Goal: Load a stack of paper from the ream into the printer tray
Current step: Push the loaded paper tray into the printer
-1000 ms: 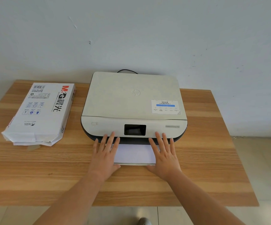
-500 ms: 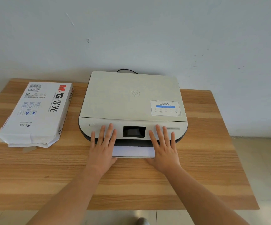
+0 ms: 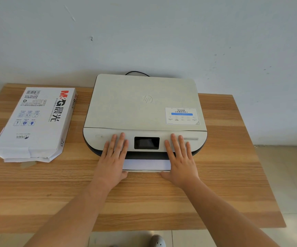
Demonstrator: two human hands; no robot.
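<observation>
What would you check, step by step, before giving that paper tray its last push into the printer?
1. Both hands flat and placed evenly: left hand and right hand either side of the screen: ok.
2. Paper lying flat in the tray: ok.
3. Tray fully home: not ok, a strip of it shows in front of the printer.
4. Paper guides snug: cannot tell, hidden.
5. Ream clear of the path: ok, it lies apart at the left.
6. Fingertips clear of the slot: ok, they rest on the front panel.

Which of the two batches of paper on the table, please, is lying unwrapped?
The white stack in the printer tray, between the two hands, is bare; the ream at the left sits in its printed wrapper.
</observation>
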